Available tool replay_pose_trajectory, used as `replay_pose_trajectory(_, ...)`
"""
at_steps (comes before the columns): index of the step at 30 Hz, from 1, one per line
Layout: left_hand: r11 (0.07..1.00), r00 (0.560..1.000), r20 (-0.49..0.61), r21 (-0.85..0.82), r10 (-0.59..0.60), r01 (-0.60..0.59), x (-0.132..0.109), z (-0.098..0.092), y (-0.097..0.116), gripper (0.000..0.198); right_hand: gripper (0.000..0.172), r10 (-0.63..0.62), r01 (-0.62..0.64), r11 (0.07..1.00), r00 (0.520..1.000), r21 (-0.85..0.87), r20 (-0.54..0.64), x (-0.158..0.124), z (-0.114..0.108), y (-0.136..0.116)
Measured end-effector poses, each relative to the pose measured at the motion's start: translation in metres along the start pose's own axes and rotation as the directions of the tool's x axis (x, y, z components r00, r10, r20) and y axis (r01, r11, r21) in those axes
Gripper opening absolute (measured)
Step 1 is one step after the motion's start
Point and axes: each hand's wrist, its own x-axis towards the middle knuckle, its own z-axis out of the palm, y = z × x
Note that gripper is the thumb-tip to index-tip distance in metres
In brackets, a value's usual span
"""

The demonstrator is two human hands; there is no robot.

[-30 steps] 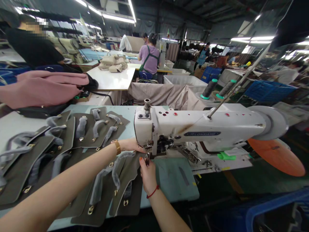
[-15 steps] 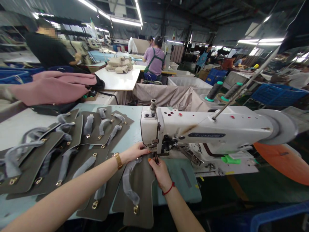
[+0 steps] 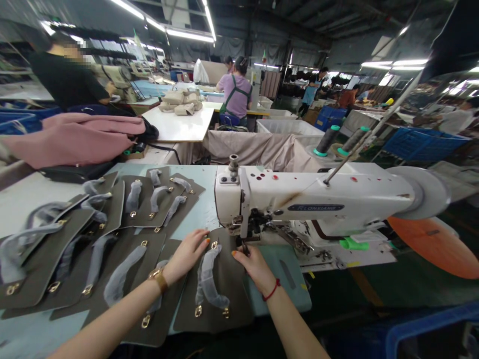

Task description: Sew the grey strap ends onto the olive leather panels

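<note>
A flat grey-brown panel point(image 3: 236, 286) with curved, plastic-wrapped handles point(image 3: 215, 279) and gold-coloured buckles point(image 3: 226, 312) lies at the lower centre of the frame, just below the white metal sewing machine's point(image 3: 229, 207) head. The left hand point(image 3: 187, 257) lays extended fingers at its upper-left edge; whether they pinch it cannot be told. The right hand point(image 3: 258, 267) is closed around a small dark tool point(image 3: 245, 249), possibly snips. The step seems to be handling the panel beside the machine; the next move would call for a steady panel and a controlled tool. The dark nameplate point(image 3: 316, 207) reads roughly "RLONXIANG", its first letter uncertain.
</note>
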Motion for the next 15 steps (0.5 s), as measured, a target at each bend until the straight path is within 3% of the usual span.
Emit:
replay_pose_trajectory(3,0.987,0.996,0.056,0.147,0.062,-0.070,-0.035,-0.005,-0.004,0.057,0.031,-0.059,0.060,0.992,0.998,-0.113,0.011,-0.014,-0.004,0.004)
replay_pose_trajectory(6,0.988,0.990,0.121,0.131,0.066,-0.082,-0.054,-0.004,0.013,0.069,0.032,-0.075,0.074,0.989,0.997,-0.126,-0.004,-0.028,-0.002,0.006)
replay_pose_trajectory(10,0.995,0.994,0.105,-0.093,-0.037,0.047,-0.046,0.005,0.042,0.069,0.033,-0.031,0.030,1.000,0.996,-0.010,-0.083,-0.042,0.009,0.002)
replay_pose_trajectory(15,0.889,0.986,0.079,-0.428,-0.144,0.164,-0.032,0.025,0.059,0.051,0.037,-0.005,0.020,0.995,0.989,0.099,-0.145,-0.053,0.021,0.001)
